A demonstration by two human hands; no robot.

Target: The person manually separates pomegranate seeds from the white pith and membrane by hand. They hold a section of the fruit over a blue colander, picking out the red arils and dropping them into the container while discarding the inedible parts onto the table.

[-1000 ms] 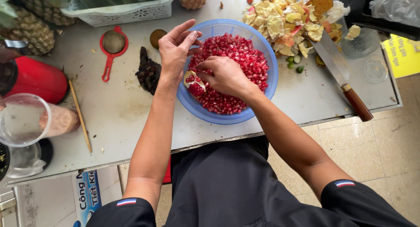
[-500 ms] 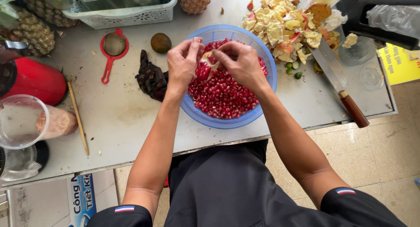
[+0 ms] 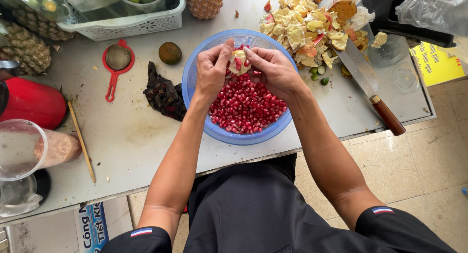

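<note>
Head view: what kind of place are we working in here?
Probably a fruit juice or fruit prep stall: the hands break a pomegranate piece over a blue bowl of seeds, with pineapples, a peel heap and a blender jar on the worn counter.

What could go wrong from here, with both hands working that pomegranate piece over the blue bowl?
Seeds could pop out past the blue bowl, since both hands, left hand and right hand, pry the pomegranate piece near its far rim. Bits of pale pith may drop among the loose seeds. The big knife lies close to the right forearm, its handle past the table edge; a nudge might send it off.
</note>
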